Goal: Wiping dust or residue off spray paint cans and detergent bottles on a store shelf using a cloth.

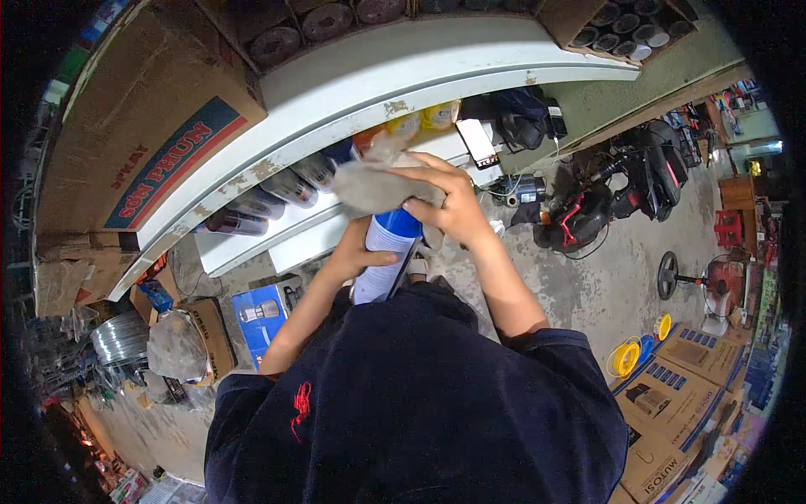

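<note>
Close to my chest, a blue and white spray can (385, 259) is tilted, its blue top end pointing away from me. My left hand (359, 252) is wrapped round the can's body, thumb across its printed side. A grey-white cloth (367, 186) is bunched over the can's top end. My right hand (449, 200) grips that cloth and presses it against the can; the cloth hides the can's very top.
Beyond my hands runs a white shelf (403, 71) bearing cardboard boxes, with a row of cans (290, 186) on the level below. A phone (478, 143) lies right of them. A motorbike (604, 197) stands at right; stacked cartons (672, 395) sit lower right, a blue box (259, 317) at left.
</note>
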`<state>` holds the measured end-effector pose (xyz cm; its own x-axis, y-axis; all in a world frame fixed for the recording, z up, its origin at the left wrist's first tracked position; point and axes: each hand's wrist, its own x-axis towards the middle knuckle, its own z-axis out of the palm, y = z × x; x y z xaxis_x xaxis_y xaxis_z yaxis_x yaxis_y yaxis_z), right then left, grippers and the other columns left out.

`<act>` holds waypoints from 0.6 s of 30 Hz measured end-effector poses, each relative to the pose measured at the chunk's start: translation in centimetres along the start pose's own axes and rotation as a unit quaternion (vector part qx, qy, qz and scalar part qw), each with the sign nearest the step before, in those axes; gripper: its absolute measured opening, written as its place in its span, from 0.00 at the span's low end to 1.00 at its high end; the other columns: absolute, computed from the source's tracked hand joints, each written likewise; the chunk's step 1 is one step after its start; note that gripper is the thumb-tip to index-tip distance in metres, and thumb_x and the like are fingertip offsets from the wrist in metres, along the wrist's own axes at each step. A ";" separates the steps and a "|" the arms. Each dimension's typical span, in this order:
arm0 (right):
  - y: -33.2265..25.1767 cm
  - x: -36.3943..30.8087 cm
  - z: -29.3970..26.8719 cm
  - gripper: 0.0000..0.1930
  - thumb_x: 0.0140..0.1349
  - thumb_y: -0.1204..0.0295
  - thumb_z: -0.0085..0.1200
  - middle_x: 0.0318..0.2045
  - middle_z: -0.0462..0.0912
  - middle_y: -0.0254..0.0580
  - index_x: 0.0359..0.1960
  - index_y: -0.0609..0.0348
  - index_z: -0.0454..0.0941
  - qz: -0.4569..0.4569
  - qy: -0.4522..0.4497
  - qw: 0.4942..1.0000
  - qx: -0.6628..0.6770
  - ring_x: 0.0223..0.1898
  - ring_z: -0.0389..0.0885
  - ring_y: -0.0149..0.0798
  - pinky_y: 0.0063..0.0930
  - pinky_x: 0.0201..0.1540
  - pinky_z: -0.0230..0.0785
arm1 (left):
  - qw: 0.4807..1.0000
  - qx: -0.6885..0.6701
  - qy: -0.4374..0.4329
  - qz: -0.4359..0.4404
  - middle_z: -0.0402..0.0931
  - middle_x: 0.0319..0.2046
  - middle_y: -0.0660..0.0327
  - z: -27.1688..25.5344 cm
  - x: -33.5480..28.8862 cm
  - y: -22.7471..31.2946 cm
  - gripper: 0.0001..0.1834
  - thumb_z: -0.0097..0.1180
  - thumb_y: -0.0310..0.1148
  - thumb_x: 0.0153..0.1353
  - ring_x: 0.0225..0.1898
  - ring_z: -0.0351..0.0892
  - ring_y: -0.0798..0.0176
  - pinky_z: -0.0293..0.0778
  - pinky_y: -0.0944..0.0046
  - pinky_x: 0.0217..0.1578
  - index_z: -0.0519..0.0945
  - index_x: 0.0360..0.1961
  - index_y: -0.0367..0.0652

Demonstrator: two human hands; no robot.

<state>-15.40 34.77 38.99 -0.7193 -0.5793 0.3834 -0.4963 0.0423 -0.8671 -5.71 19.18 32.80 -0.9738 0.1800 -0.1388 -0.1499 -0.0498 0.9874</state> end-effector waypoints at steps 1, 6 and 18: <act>0.4 0.4 -0.3 0.20 0.36 0.69 0.52 0.35 0.75 0.41 0.35 0.61 0.73 -0.011 -0.063 0.998 0.029 0.44 0.67 0.44 0.32 0.51 0.51 | 0.997 -0.072 -0.003 0.026 0.64 0.43 0.54 -0.2 0.0 -0.1 0.39 0.63 0.38 0.30 0.48 0.61 0.60 0.56 0.64 0.48 0.62 0.46 0.35; 1.7 1.3 -0.7 0.22 0.30 0.59 0.53 0.28 0.74 0.43 0.25 0.64 0.73 0.035 -0.208 0.955 0.209 0.37 0.69 0.39 0.28 0.42 0.58 | 0.961 -0.189 -0.113 -0.169 0.59 0.49 0.60 -2.0 -1.3 0.1 0.41 0.62 0.31 0.31 0.52 0.55 0.62 0.50 0.65 0.52 0.57 0.51 0.38; 2.2 -2.6 4.3 0.22 0.54 0.54 0.36 0.35 0.73 0.42 0.40 0.60 0.67 0.348 0.201 0.711 0.577 0.37 0.71 0.35 0.27 0.43 0.62 | 0.990 0.133 0.015 -0.043 0.73 0.29 0.53 -0.5 -0.8 2.0 0.31 0.64 0.44 0.26 0.31 0.72 0.63 0.66 0.66 0.35 0.72 0.32 0.32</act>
<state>-12.52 32.93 34.71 -0.7919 -0.4553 -0.4069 0.6098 -0.6262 -0.4859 -5.37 18.41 34.87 -0.9645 0.1437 -0.2216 -0.1862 0.2254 0.9563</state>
